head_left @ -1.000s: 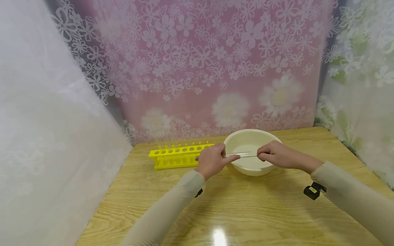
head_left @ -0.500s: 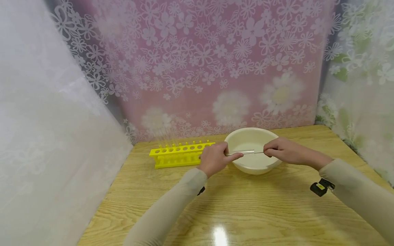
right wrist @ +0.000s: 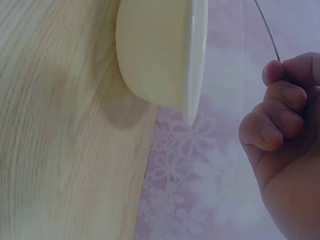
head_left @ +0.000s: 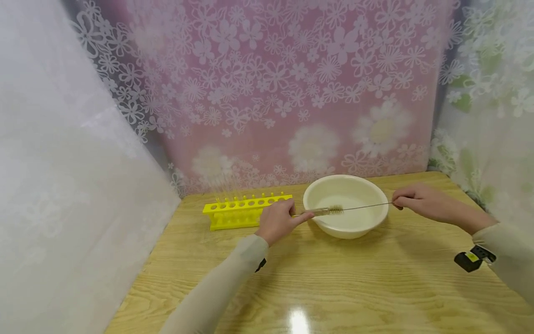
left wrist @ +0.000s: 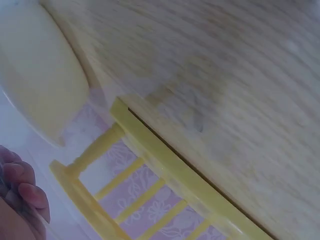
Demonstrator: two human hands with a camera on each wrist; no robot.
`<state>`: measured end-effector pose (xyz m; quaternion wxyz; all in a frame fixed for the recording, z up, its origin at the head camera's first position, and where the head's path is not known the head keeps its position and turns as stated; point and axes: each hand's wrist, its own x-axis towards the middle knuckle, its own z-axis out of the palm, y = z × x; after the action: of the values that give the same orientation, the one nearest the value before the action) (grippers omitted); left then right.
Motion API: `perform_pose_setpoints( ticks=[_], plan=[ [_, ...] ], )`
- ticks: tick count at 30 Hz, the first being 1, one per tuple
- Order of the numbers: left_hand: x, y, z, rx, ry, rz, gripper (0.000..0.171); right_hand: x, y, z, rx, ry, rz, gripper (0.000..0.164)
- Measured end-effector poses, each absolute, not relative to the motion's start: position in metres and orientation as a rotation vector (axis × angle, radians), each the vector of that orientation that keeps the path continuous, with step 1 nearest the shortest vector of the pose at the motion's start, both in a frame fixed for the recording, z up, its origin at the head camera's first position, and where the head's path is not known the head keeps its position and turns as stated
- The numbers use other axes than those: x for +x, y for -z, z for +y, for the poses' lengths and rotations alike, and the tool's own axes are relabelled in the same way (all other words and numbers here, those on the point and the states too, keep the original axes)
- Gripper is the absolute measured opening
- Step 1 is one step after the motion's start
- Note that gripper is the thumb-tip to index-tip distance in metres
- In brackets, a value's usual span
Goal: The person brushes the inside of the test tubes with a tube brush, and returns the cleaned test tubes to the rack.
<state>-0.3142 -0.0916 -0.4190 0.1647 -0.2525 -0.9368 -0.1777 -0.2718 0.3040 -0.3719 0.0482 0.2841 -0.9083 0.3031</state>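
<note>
Over the basin, my left hand (head_left: 278, 221) grips a clear glass test tube (head_left: 320, 212) that lies nearly level, its mouth to the right. A test tube brush (head_left: 336, 209) has its bristles partly inside that mouth and partly outside. To the right of the basin, my right hand (head_left: 429, 205) pinches the end of the brush's thin wire handle (head_left: 367, 206). In the right wrist view, thumb and forefinger hold the twisted wire (right wrist: 268, 31), the other fingers curled. The left wrist view shows only part of my left hand (left wrist: 22, 195), at its edge.
Below the tube stands a cream basin (head_left: 346, 232) on the wooden table (head_left: 333, 283). A yellow test tube rack (head_left: 233, 218) is to the left, partly behind my left hand, with several clear tubes (head_left: 223, 188) at its left end. Flowered curtains (head_left: 271, 93) surround the table.
My right hand has moved right, drawing the brush along, so bristles now show at the tube's mouth. My left hand has shifted slightly left, still holding the tube.
</note>
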Motion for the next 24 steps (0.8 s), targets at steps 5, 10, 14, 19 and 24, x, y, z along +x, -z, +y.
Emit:
perform_pose_setpoints(
  ticks=[5,10,14,19,24],
  plan=[
    [-0.316,0.417,-0.085,-0.749,0.523,-2.617,0.061,-0.268,0.367,0.314,0.792,-0.891,-2.791,0.027],
    [-0.313,0.418,-0.081,-0.762,0.553,-2.656,0.06,-0.261,0.372,0.319,0.805,-0.94,-2.76,0.026],
    [-0.311,0.42,-0.078,-0.776,0.564,-2.673,0.059,-0.258,0.372,0.323,0.769,-0.956,-2.793,0.026],
    [-0.312,0.42,-0.075,-0.772,0.563,-2.654,0.058,-0.257,0.369,0.328,0.685,-0.935,-2.822,0.025],
    [-0.31,0.418,-0.074,-0.765,0.549,-2.677,0.058,-0.258,0.372,0.33,0.673,-0.942,-2.799,0.023]
  ],
)
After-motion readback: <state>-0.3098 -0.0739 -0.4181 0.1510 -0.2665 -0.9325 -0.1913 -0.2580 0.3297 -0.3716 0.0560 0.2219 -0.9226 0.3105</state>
